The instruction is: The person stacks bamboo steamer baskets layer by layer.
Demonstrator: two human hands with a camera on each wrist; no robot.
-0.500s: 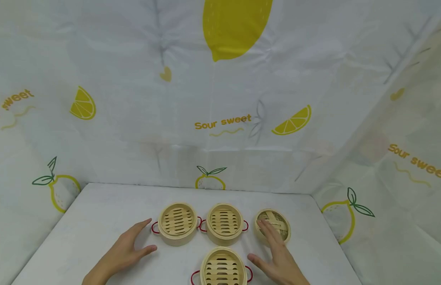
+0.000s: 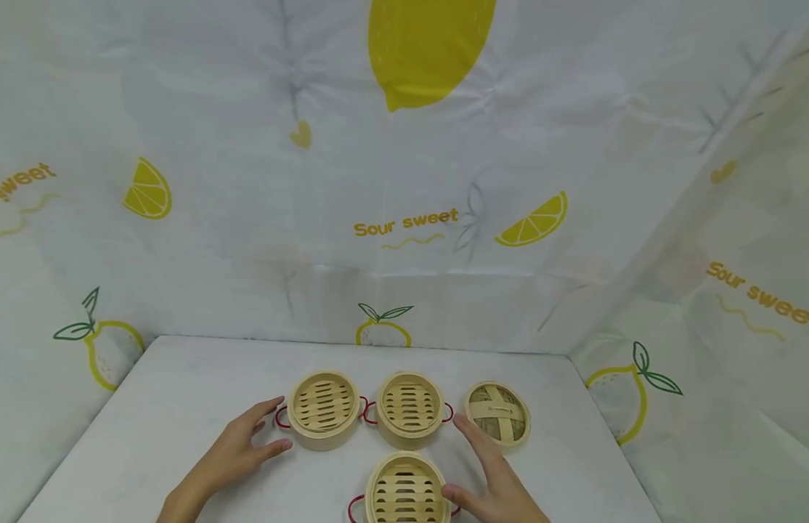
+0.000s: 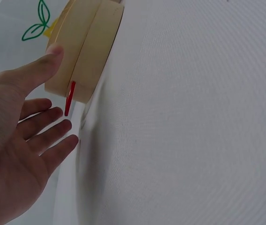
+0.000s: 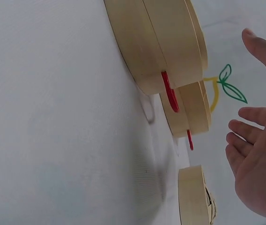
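The left hand (image 2: 224, 452), fingers spread, is just beside the left basket (image 2: 324, 407) and its red handle (image 3: 70, 98), near the far edge of the desk (image 2: 104, 457); a low grip should keep it level. Next along stands the middle basket (image 2: 409, 407), the front basket (image 2: 404, 494) farther from that edge. The spread right hand (image 2: 497, 483) overlaps the front basket's rim, contact unclear; its thumb should clear the handle. A lid (image 2: 499, 411) lies toward the far-right corner.

- The left grip (image 3: 13, 154), a bare hand, has its fingers (image 3: 50, 135) apart and loosely extended.
- Its thumb (image 3: 39, 70) overlaps a round, pale wooden basket (image 3: 83, 44); whether they touch, I cannot tell.
- A red handle (image 3: 70, 99) stands out from the basket, near the fingertips.
- The white table (image 3: 184, 117) carries the basket and a soft shadow (image 3: 93, 164).
- Behind, green leaves (image 3: 43, 11) are printed on a sheet (image 3: 6, 51).
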